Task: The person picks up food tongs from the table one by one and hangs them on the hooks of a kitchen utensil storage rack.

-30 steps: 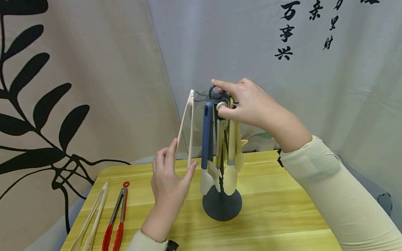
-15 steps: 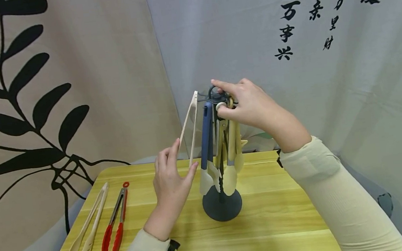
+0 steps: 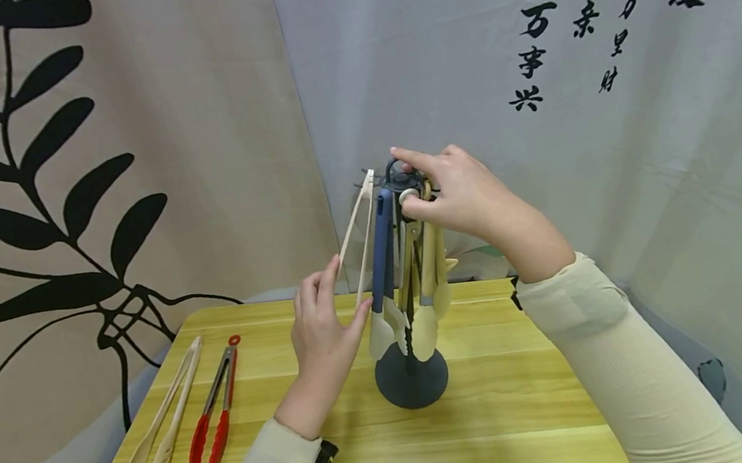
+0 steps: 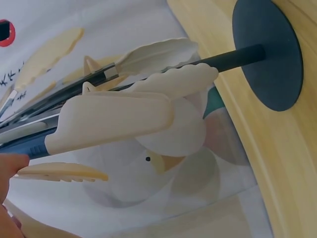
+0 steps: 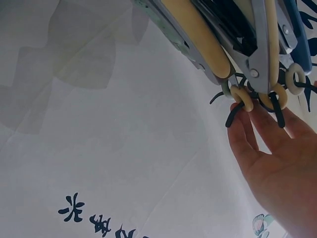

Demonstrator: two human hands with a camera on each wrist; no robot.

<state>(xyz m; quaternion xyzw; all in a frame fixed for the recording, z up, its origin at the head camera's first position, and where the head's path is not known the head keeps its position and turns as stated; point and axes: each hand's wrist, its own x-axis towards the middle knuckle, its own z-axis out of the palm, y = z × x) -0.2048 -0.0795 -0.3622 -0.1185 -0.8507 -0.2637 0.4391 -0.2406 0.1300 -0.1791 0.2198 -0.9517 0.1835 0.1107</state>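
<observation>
At the left of the worktop (image 3: 512,413) lie wooden-looking tongs (image 3: 160,420), then red-tipped tongs (image 3: 218,406), side by side and unmoved. Next, the left hand (image 3: 326,330) pinches pale tongs (image 3: 365,243), fingers on one arm and thumb by the other; it has shifted right, bringing their top end in against the upper part of the dark stand (image 3: 412,382). Tips of the stand's hooks (image 5: 233,115) now show just left of that end, so it seems level with a hook; I cannot tell if it is threaded on. Blue-handled tongs (image 3: 383,249) and yellow-handled tongs (image 3: 428,271) hang from the stand. To the right, the right hand (image 3: 458,192) keeps its fingers and thumb curled about the stand's top.

The worktop is pale, striped wood. Behind it, beige cloth (image 3: 235,163) bears a black leafy branch (image 3: 75,294); greyer cloth (image 3: 407,54) at right carries black brush characters (image 3: 532,60).
</observation>
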